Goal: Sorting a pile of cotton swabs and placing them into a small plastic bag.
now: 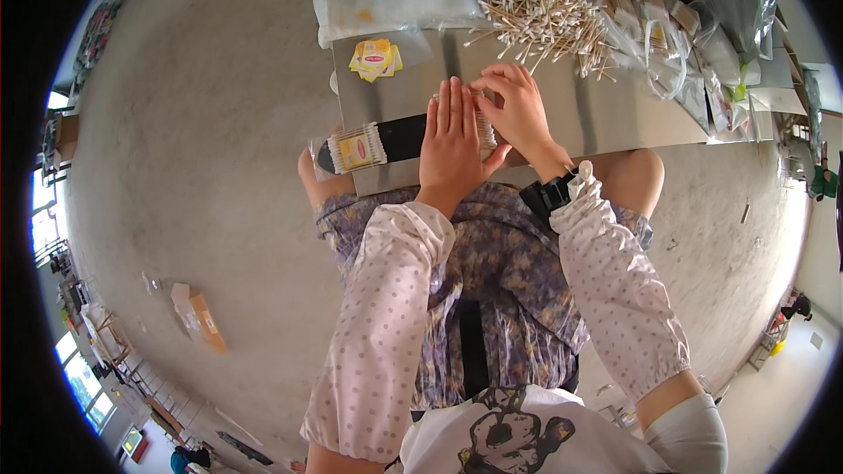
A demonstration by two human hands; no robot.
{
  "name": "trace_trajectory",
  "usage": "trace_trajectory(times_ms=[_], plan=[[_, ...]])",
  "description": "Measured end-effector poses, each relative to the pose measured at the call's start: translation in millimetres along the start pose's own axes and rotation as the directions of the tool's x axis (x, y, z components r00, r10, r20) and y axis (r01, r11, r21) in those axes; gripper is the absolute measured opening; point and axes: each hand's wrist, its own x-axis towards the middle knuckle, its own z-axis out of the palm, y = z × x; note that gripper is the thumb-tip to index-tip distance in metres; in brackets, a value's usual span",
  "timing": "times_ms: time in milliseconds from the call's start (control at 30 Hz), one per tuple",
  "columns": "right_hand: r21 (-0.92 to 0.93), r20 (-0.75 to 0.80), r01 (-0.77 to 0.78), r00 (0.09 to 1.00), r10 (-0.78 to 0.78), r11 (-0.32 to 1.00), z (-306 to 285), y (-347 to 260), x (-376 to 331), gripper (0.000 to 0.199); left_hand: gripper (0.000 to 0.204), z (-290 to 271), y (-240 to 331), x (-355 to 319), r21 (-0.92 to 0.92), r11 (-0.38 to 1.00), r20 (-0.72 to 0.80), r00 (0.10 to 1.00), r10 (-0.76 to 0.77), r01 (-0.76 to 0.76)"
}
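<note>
My left hand (452,154) lies flat, fingers straight and together, over a row of cotton swabs on a black strip (404,138). The palm and fingers hide most of that row. Swab ends (486,127) show between my two hands. My right hand (520,114) is beside the left, its fingers bent and apart, thumb and forefinger near the row's far end. I see nothing held in it. A clear pack of cotton swabs with a yellow label (357,149) rests on the strip's left end.
A metal board (632,114) spans my lap. Yellow cards (376,59) lie at its far left. A heap of loose swabs (536,0) is at the back, with bagged packs (645,0) to its right and white plastic (395,4) to its left. A cardboard box (200,318) lies on the floor.
</note>
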Motion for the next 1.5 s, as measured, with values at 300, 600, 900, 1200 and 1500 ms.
trace_trajectory(times_ms=[300, 600, 900, 1200, 1500], plan=[[-0.201, -0.069, 0.110, 0.990, -0.127, 0.973, -16, 29, 2, 0.010, 0.094, -5, -5, -5, -0.274, 0.961, -0.125, 0.990, -0.061, 0.025], [-0.260, -0.226, -0.080, 0.974, 0.020, 0.962, -32, 30, -6, 0.014, 0.081, -19, -14, -18, -0.523, 0.851, -0.083, 0.990, -0.110, 0.050], [-0.066, -0.078, -0.040, 0.996, 0.035, 0.997, 0, 0, -10, 0.012, 0.073, -19, -14, -17, -0.617, 0.784, -0.106, 0.980, -0.167, 0.067], [0.152, 0.038, -0.032, 0.999, 0.027, 0.988, -1, -14, -11, 0.018, 0.069, -17, -16, -19, -0.615, 0.785, -0.108, 0.978, -0.179, 0.076], [0.233, -0.011, -0.233, 0.970, 0.242, 0.944, -13, -12, -29, 0.014, 0.069, -15, -16, -21, -0.632, 0.771, -0.132, 0.970, -0.205, 0.077]])
